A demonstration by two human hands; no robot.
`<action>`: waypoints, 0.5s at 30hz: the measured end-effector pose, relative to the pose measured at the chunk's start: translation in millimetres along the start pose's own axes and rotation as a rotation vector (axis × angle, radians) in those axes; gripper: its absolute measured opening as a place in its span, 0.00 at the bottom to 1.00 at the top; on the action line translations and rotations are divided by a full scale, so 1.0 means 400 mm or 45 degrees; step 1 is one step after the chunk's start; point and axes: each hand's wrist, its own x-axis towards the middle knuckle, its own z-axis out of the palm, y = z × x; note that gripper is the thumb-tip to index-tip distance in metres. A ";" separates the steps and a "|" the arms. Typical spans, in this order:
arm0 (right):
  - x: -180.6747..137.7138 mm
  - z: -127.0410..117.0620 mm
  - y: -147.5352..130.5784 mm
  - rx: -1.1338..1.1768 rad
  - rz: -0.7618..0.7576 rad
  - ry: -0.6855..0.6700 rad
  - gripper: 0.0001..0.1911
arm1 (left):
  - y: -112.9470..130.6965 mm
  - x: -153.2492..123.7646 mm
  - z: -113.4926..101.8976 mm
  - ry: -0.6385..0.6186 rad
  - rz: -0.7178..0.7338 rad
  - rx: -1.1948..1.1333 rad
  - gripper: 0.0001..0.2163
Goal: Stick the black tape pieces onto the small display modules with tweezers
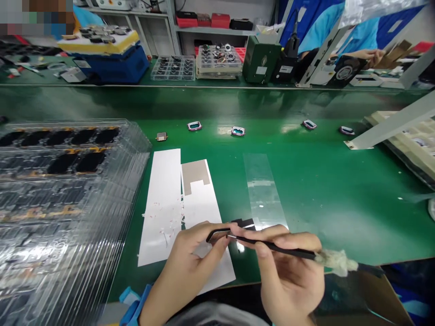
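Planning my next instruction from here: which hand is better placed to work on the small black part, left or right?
Right hand, probably: its tweezers reach the small black part, while the left hand is occupied holding it.

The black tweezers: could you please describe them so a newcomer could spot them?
On the green bench mat, find the white sheet. The right hand holds the slim tweezers over it, set apart by a fluffy tuft around the shaft.

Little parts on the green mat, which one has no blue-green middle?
The leftmost little part, a brownish square piece just above the white sheet. The next part along and the one after it have pink rims and teal middles.
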 end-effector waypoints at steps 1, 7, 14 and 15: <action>0.000 0.009 0.003 -0.016 -0.022 -0.024 0.12 | -0.001 0.001 0.001 0.019 0.023 0.018 0.09; -0.003 0.035 0.023 -0.102 -0.079 -0.031 0.12 | -0.022 0.010 0.009 0.164 0.170 0.191 0.10; -0.015 0.064 0.058 -0.071 -0.066 0.070 0.12 | -0.040 0.005 0.021 0.125 0.177 0.162 0.19; -0.017 0.066 0.062 -0.061 -0.046 0.079 0.12 | -0.042 0.004 0.022 0.126 0.177 0.155 0.19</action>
